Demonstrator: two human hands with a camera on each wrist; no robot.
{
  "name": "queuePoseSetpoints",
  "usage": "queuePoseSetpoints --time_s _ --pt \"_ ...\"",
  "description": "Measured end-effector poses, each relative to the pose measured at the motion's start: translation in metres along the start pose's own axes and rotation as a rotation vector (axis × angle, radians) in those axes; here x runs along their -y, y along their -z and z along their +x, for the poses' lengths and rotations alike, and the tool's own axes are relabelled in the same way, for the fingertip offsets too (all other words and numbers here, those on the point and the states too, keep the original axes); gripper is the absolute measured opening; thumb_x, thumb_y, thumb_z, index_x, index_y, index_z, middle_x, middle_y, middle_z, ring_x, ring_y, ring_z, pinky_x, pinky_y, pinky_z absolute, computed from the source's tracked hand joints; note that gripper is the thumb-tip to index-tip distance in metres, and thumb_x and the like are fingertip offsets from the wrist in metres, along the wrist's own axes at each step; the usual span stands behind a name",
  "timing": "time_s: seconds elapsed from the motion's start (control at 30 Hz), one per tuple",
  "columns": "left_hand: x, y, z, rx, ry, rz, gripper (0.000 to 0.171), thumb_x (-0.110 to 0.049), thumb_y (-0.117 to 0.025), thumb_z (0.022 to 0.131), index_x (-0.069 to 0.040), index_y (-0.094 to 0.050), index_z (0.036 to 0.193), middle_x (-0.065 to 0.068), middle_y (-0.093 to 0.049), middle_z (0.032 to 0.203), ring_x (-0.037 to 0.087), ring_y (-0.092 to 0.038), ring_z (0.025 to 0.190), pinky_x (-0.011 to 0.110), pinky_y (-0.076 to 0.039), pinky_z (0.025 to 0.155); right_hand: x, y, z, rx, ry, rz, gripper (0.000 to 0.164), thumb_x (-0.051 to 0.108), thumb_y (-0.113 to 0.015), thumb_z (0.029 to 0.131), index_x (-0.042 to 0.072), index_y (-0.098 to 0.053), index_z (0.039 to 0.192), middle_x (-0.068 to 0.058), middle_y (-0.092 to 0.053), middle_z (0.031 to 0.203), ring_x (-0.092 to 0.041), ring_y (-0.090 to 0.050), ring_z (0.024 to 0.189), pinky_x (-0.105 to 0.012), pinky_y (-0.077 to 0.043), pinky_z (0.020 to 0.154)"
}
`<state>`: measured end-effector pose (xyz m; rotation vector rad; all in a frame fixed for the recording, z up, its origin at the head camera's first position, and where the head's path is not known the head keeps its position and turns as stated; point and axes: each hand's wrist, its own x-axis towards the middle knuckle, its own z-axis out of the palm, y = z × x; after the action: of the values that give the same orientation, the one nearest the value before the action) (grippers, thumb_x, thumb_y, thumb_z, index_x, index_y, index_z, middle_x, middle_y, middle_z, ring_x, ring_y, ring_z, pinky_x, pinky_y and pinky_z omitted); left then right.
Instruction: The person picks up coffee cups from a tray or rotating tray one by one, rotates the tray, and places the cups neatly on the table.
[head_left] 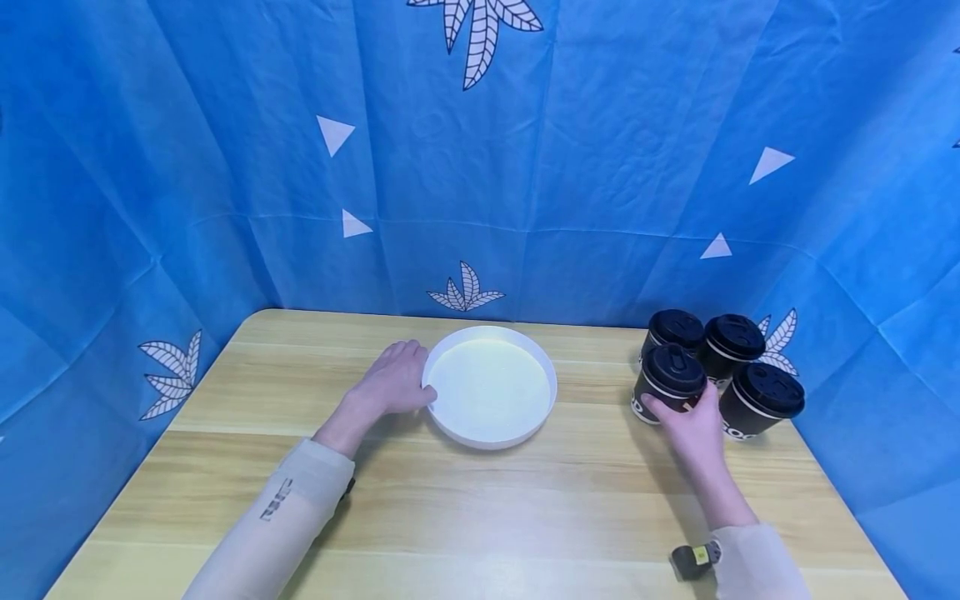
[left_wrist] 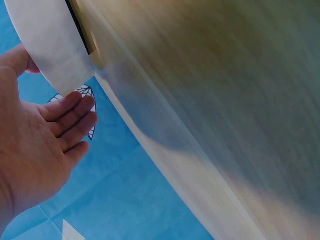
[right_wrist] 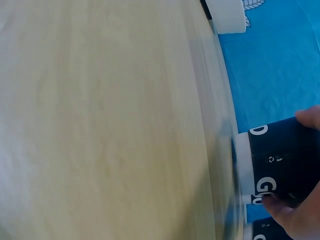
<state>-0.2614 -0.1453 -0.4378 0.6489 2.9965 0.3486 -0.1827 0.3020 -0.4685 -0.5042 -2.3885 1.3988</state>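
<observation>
A round white tray point(head_left: 489, 387) with a low wall lies at the middle of the table. My left hand point(head_left: 397, 379) holds its left side, thumb over the rim and fingers along the outer wall; the left wrist view shows the tray's wall point(left_wrist: 55, 45) between them. At the right, my right hand point(head_left: 692, 421) grips a black paper coffee cup point(head_left: 660, 392) with a black lid, thumb on one side and fingers on the other. White letters mark this upright cup point(right_wrist: 280, 160) in the right wrist view. Part of its side is hidden by the hand.
Three more lidded black coffee cups stand close by: one behind point(head_left: 675, 325), one at the back right point(head_left: 729, 342) and one to the right point(head_left: 761, 400). A blue patterned cloth point(head_left: 540, 167) hangs around the wooden table point(head_left: 480, 517).
</observation>
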Motion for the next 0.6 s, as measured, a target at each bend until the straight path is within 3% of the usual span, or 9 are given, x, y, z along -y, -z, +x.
queuePoseSetpoints --time_s 0.6 --pt "0.003 -0.0036 0.0011 -0.003 0.0 0.005 0.063 -0.035 -0.068 0.087 0.006 -0.055 0.133 0.02 -0.056 0.13 0.037 -0.049 0.127 0.052 -0.027 0.125 -0.0045 0.0045 0.0036 -0.027 -0.046 -0.006 0.1 0.025 -0.086 0.083 -0.002 -0.026 0.158 -0.029 -0.044 0.154 -0.045 -0.044 0.142 -0.056 -0.036 0.119"
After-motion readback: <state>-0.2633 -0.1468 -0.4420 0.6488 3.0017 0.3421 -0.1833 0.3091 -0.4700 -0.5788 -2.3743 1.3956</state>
